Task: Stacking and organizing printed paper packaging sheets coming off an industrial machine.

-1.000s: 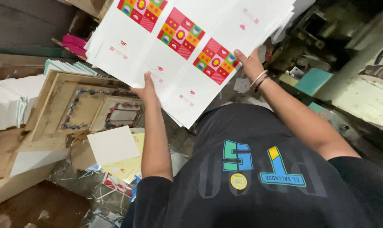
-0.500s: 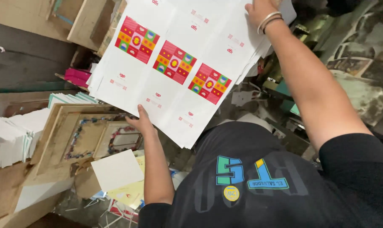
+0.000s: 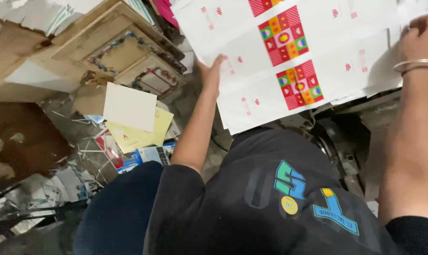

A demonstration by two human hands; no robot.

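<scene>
Printed sheets (image 3: 289, 61) shifted right, both hands holding edges

The stack of white printed sheets with red, yellow and green patterned squares (image 3: 289, 61) now sits lower and flatter than a second ago, when it was held up and tilted. The left hand (image 3: 210, 73) has slid from the stack's lower edge to its left edge. The right hand (image 3: 421, 38), with its metal bangle (image 3: 416, 65), has moved along to the right edge. The shallow wooden frame trays (image 3: 114, 52) and the loose white card (image 3: 129, 106) have shifted up and leftward in view.
</scene>
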